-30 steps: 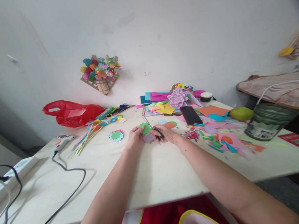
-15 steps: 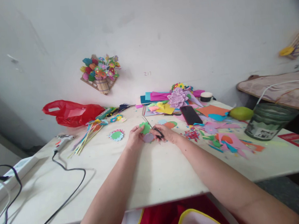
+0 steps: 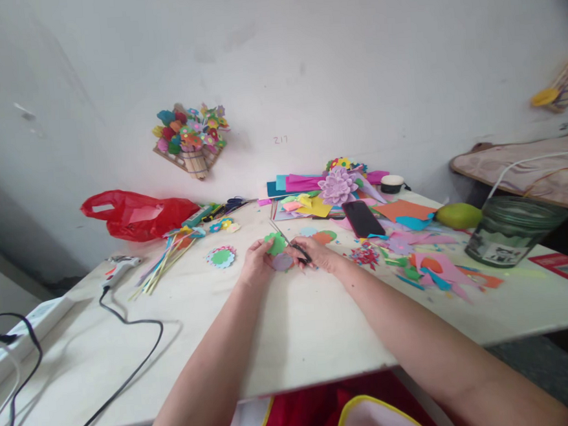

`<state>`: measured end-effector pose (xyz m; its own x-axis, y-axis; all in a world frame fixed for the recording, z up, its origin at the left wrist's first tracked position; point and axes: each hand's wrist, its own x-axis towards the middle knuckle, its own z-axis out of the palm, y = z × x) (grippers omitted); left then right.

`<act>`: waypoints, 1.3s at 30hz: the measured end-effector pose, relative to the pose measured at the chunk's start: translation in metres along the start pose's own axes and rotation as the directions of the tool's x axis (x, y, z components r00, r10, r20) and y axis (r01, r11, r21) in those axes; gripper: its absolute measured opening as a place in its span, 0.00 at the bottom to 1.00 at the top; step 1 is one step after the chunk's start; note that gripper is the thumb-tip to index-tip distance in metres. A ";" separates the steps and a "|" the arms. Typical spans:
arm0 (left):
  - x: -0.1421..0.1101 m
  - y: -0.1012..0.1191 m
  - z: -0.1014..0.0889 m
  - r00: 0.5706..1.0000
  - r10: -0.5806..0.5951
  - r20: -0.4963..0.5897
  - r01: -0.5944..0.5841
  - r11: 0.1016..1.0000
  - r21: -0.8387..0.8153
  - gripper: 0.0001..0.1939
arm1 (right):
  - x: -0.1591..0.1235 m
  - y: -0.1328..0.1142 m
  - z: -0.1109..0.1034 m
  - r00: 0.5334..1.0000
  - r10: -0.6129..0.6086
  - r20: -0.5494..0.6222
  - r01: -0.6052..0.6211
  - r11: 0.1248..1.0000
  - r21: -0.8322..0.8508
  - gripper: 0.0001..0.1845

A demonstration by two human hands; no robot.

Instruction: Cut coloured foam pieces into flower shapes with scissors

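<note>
My left hand (image 3: 257,260) pinches a round green paper piece (image 3: 277,243) with a scalloped edge. In my right hand (image 3: 317,252) are dark-handled scissors (image 3: 302,254), whose thin blades point up and left at the right edge of the green piece. A lilac disc (image 3: 282,262) lies just below the green piece, between the hands. Beyond my right hand rest an orange disc (image 3: 323,237) and a pale blue disc (image 3: 308,231). Left of my hands lies a stack of scalloped rounds (image 3: 221,257), green on light blue.
Colourful scraps (image 3: 428,268) and a phone (image 3: 363,220) lie on the right, near a glass jar (image 3: 504,233) and a yellow-green fruit (image 3: 458,216). On the left are a glue gun (image 3: 122,268) with a trailing cord, thin sticks (image 3: 164,267), a red bag (image 3: 141,215) and a power strip (image 3: 29,328).
Both hands keep almost the same place, with the green piece and the scissors held between them. Only a very slight shift of the scissors shows.
</note>
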<state>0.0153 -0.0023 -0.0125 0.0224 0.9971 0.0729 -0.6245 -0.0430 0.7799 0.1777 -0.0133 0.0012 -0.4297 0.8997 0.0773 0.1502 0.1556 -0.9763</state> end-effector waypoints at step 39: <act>0.000 0.002 0.001 1.000 -0.007 0.002 0.007 1.000 0.013 0.10 | 0.000 -0.001 0.000 1.000 0.009 -0.005 -0.009 1.000 -0.003 0.16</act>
<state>0.0150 -0.0024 -0.0106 0.0282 0.9973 0.0684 -0.6138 -0.0368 0.7886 0.1777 -0.0129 0.0022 -0.4235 0.9032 0.0696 0.1563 0.1486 -0.9765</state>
